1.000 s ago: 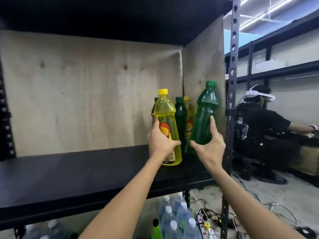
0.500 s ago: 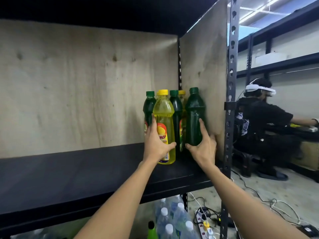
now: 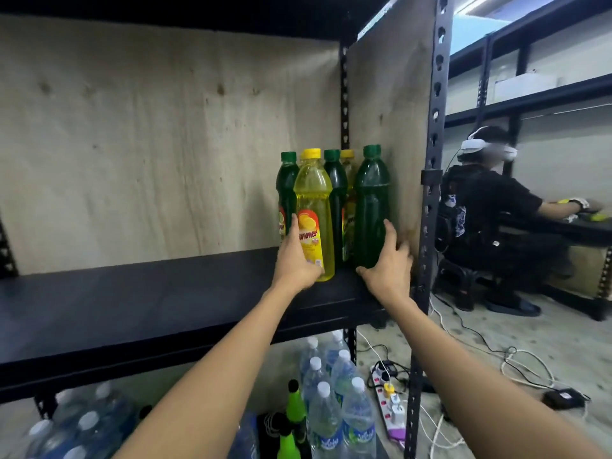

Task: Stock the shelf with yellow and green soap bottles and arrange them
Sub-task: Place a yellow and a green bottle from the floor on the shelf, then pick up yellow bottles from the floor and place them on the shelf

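Note:
A cluster of soap bottles stands upright at the right end of the black shelf [image 3: 132,303], against the plywood side panel. In front are a yellow bottle [image 3: 314,207] with a red and yellow label and a dark green bottle [image 3: 371,207]. Behind them stand two more green bottles [image 3: 286,183] and a yellow one [image 3: 347,160], partly hidden. My left hand [image 3: 298,260] wraps the lower part of the yellow bottle. My right hand [image 3: 387,266] holds the base of the green bottle, which rests on the shelf.
The shelf's left part is bare black board with a plywood back wall. A perforated steel post [image 3: 430,193] stands right of the bottles. Below are water bottles [image 3: 331,392], green bottles [image 3: 294,405] and a power strip [image 3: 390,405]. A seated person [image 3: 480,220] works at the right.
The green bottle went from tilted in the air to upright on the shelf beside the side panel. The yellow bottle was pushed back into the group. Both hands stayed on their bottles.

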A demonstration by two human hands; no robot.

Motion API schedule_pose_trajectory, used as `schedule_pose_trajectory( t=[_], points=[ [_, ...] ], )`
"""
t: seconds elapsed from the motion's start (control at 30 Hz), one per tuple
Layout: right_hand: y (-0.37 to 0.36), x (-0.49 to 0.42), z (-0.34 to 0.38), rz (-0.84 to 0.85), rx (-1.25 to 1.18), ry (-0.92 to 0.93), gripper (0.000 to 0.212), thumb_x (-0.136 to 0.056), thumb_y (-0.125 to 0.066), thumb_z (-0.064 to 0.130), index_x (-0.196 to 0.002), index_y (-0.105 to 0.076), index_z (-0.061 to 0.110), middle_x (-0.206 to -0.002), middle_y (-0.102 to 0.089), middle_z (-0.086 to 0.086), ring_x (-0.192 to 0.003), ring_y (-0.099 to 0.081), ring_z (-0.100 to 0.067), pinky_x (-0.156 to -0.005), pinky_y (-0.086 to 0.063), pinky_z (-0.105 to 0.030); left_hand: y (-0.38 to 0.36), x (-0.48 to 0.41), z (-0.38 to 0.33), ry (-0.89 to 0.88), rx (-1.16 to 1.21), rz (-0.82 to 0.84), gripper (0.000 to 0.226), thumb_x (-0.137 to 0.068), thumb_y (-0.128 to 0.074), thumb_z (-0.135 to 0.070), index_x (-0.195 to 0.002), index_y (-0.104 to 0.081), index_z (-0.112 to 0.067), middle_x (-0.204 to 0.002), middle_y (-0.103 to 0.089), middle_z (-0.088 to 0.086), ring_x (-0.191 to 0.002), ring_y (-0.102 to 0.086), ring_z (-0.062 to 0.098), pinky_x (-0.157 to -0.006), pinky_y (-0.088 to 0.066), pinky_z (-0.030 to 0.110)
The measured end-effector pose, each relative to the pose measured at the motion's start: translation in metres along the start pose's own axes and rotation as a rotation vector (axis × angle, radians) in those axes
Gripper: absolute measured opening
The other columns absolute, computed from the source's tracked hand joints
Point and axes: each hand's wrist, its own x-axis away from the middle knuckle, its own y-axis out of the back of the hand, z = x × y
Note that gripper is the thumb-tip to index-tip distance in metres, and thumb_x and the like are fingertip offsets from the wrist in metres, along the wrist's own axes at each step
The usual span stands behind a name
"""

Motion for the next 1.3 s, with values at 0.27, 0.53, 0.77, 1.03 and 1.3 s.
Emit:
schedule_pose_trajectory(
  t=[0.27,0.53,0.77,1.03,1.3],
  points=[
    [-0.016,0.199,-0.024,-0.213,-0.235,0.101,0.056,-0.072,-0.078,0.018,-0.125,-0.059,0.022,-0.117,-0.052,-0.006,-0.107,-0.048,-0.024,-0.092,-0.041,-0.034,0.065,0.183,0.056,-0.17,0.184,-0.359,0.054,-0.082,-0.075,-0.007,-0.131,-0.059,-0.025,-0.115,-0.063,-0.003,-0.103,-0.062,0.009,-0.085,-0.053,0.018],
    [-0.137,0.457,-0.064,0.801,-0.044,-0.208,0.047,-0.069,-0.081,0.027,-0.112,-0.064,0.023,-0.11,-0.058,-0.007,-0.102,-0.061,-0.028,-0.086,-0.047,-0.033,0.097,0.42,0.303,0.691,-0.002,-0.631,0.048,-0.072,-0.065,0.009,-0.108,-0.064,-0.022,-0.096,-0.065,0.014,-0.075,-0.062,0.024,-0.073,-0.057,0.038],
    [-0.225,0.564,-0.065,1.198,0.132,-0.369,0.046,-0.072,-0.08,0.033,-0.112,-0.059,0.026,-0.119,-0.063,-0.009,-0.101,-0.065,-0.026,-0.072,-0.043,-0.026,0.085,0.517,0.415,1.273,0.082,-0.211,0.042,-0.078,-0.073,-0.002,-0.118,-0.065,-0.01,-0.107,-0.068,0.009,-0.105,-0.066,0.029,-0.087,-0.05,0.029],
    [-0.308,0.611,-0.087,1.213,0.368,-0.471,0.069,-0.075,-0.08,0.034,-0.135,-0.05,0.017,-0.13,-0.056,-0.017,-0.119,-0.057,-0.036,-0.091,-0.05,-0.037,0.038,0.548,0.507,1.45,0.132,0.138,0.063,-0.086,-0.073,-0.031,-0.14,-0.05,-0.007,-0.139,-0.056,0.014,-0.127,-0.054,0.029,-0.1,-0.044,0.03],
    [-0.342,0.622,-0.111,1.121,0.364,-0.687,0.062,-0.067,-0.085,0.037,-0.118,-0.06,0.013,-0.113,-0.069,-0.016,-0.103,-0.067,-0.034,-0.085,-0.056,-0.039,0.004,0.564,0.54,1.434,0.299,0.202,0.037,-0.072,-0.084,-0.041,-0.096,-0.077,-0.014,-0.095,-0.077,0.008,-0.09,-0.073,0.023,-0.085,-0.058,0.045]
  ],
)
